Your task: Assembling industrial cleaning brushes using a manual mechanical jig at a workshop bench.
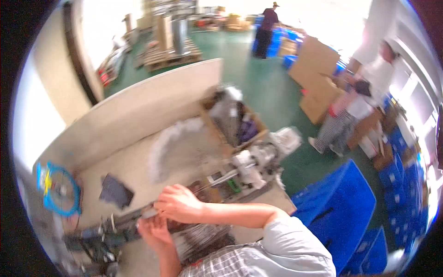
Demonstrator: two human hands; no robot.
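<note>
The bare R hand (180, 203) is held palm-down w/ fingers bent & drawn fairly close tog., its fingertips set at the near end of a small pale-grey block-like pc (149, 213); the bare L hand (156, 231) is held just below, fingers part-curled, tips raised to the same pc. Whether it's actually gripped by either can't be told, due to blur. The pc is seen btwn the two hands, over a long dark metal rail-type machine (128, 220) laid diagonally across a cream tabletop (138, 157); it looks short & light-toned, detail smeared. Farther along the machine, a small green rect. part (234, 185) is mounted nr a white rect. label-like patch (215, 177), any writing too blurred to be read. White marks on stacked blue boxes (396, 184) at far R are likewise unreadable.
</note>
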